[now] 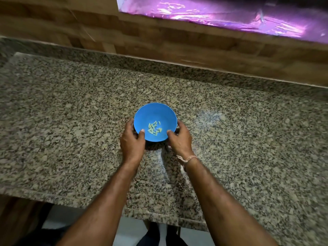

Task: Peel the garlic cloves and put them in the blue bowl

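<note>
No readable text, label, brand, number or sign in view. Inside of blue bowl (156, 112) plain, unmarked. Speckle only on granite counter (71, 103). Far wood-pattern wall (159, 41) blurred, grain only. Far right, purple foil (230, 16) shows glare only.
</note>
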